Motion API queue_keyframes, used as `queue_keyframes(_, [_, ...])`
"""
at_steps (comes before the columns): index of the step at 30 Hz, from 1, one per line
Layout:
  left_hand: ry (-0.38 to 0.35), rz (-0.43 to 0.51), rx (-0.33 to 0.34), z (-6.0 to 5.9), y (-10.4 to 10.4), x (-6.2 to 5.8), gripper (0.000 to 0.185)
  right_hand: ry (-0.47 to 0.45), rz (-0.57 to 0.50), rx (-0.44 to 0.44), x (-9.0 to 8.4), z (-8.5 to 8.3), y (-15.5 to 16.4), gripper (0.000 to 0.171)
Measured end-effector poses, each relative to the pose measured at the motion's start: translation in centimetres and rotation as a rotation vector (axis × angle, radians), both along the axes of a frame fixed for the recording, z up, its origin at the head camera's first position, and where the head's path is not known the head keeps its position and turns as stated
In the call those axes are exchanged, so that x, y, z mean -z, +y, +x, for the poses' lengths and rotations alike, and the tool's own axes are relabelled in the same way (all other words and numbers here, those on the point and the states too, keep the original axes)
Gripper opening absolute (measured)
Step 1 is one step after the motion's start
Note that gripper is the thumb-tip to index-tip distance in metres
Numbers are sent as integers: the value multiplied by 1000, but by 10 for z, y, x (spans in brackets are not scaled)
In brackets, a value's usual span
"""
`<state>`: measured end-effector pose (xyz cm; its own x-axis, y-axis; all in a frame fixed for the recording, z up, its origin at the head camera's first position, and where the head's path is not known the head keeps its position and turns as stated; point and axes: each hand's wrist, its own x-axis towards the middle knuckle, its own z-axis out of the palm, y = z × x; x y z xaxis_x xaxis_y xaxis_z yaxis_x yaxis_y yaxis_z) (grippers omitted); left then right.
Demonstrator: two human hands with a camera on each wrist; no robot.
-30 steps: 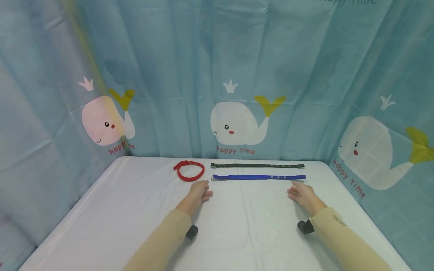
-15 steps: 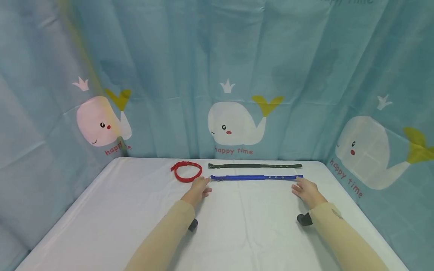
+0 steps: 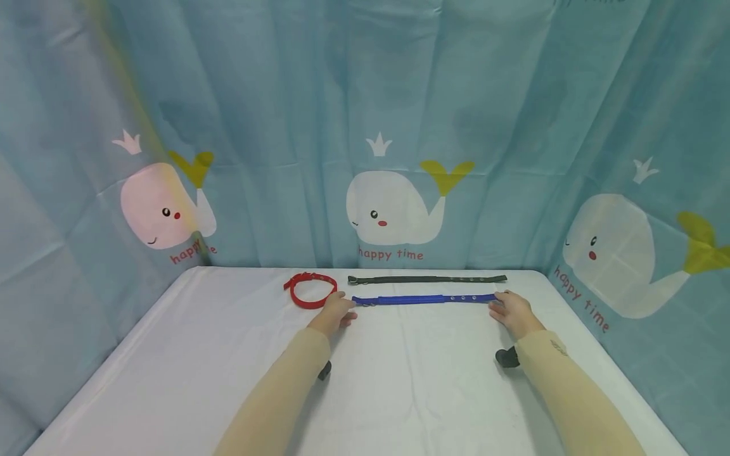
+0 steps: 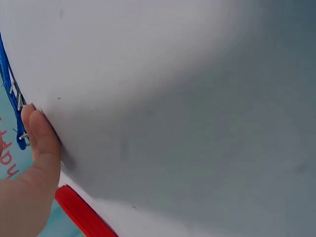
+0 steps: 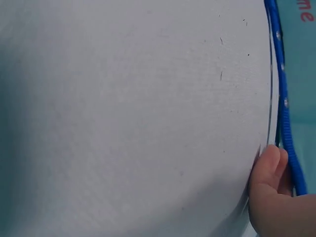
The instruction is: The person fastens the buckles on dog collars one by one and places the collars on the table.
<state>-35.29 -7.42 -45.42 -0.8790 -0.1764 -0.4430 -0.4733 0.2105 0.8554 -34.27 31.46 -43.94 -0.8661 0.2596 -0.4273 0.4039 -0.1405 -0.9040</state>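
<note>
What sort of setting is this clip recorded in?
Likely a staged recording booth, not a home: a white-covered table walled by a teal whale-print curtain, with only three collars laid out, including a blue collar.

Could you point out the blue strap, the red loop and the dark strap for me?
blue strap [image 3: 422, 299], head view, middle of its length.
red loop [image 3: 308, 304], head view, near side of the ring.
dark strap [image 3: 428, 278], head view, middle of its length.

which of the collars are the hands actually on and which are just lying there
In hand: blue collar, with the left hand at its buckle end and the right hand at its tip.
Lying about: red collar, buckled in a loop; black collar, laid straight.
</note>
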Motion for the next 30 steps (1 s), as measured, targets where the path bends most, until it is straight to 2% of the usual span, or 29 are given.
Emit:
queue_keyframes(3, [15, -59, 29, -2, 3, -2, 57, 12, -45, 52, 3, -2, -2, 57])
queue_keyframes(6, [37, -105, 53, -3, 7, -3, 54, 23, -77, 66, 4, -2, -4, 57])
queue_keyframes(13, [84, -200, 113, -2, 12, -3, 40, 85, -148, -15, 2, 2, -3, 56])
queue_keyframes(16, [132, -221, 146, 2, 12, -1, 35, 107, -129, -32, -2, 2, -3, 43])
queue_keyframes(21, [246, -182, 192, 11, 9, -5, 30, 175, -152, -124, -12, 7, -2, 17])
queue_keyframes(24, [311, -120, 196, 19, 7, -10, 31, 225, -153, -208, -17, 12, -1, 30])
queue_keyframes(27, [363, -65, 168, 27, 6, -14, 33, 272, -134, -280, -23, 18, 0, 48])
queue_keyframes(30, [425, -18, 118, 34, 3, -16, 32, 310, -98, -317, -29, 25, 0, 52])
